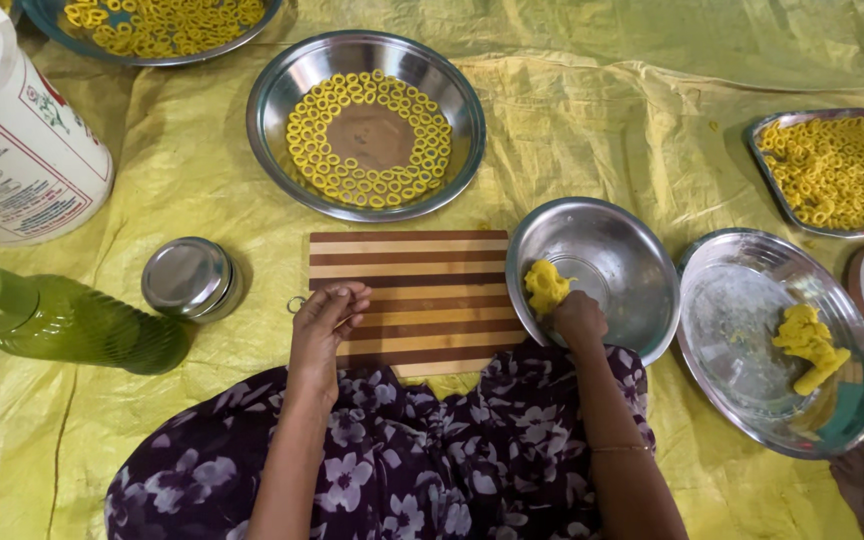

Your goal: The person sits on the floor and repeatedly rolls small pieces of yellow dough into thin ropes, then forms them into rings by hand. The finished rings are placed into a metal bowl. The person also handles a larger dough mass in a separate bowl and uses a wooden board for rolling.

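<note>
Dough, a yellow lump, sits inside the small steel bowl, pinched by the right hand, while the left hand rests loosely curled, holding nothing, on the striped wooden board.

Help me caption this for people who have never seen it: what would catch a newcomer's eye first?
First, the round steel tray at top centre, with yellow dough rings laid in a neat circle around its bare middle. Next, the striped wooden board in front of the person, whose left hand rests on its edge. The right hand reaches into a steel bowl beside a yellow dough lump.
</note>
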